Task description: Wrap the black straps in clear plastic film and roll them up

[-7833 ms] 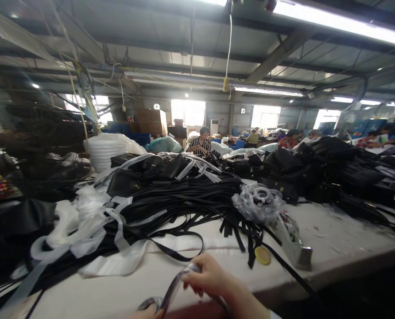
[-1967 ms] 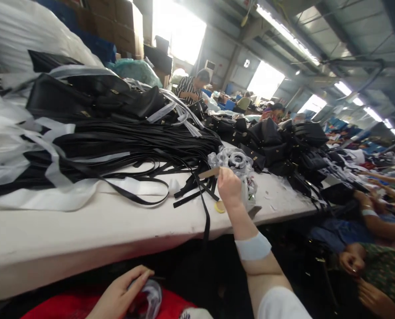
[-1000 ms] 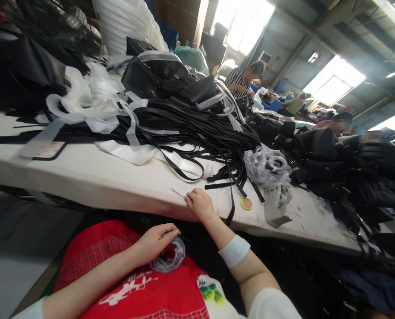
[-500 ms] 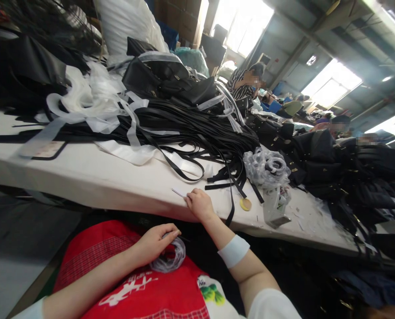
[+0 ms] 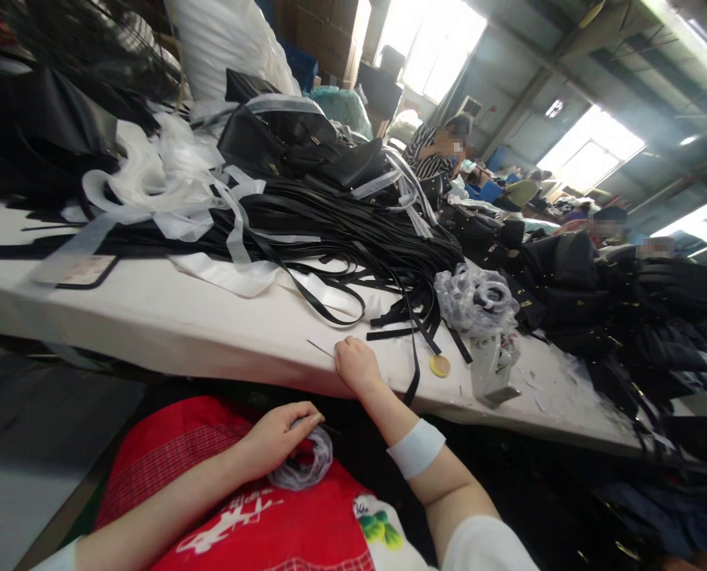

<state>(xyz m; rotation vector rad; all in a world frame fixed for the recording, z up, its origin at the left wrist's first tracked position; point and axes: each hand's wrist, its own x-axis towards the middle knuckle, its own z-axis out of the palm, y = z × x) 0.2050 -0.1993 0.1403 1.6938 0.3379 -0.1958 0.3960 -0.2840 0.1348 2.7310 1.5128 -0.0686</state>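
Right hand now drawn back from black straps to near edge of white table, compared with two seconds ago; closed on thin rod, tip pointing left over tabletop. Left hand curled over clear roll, gripping its rim; roll rests on red apron, below table edge. Yellow-rimmed disc right of right hand; clear plastic bundle just beyond. Person in striped top past heap.
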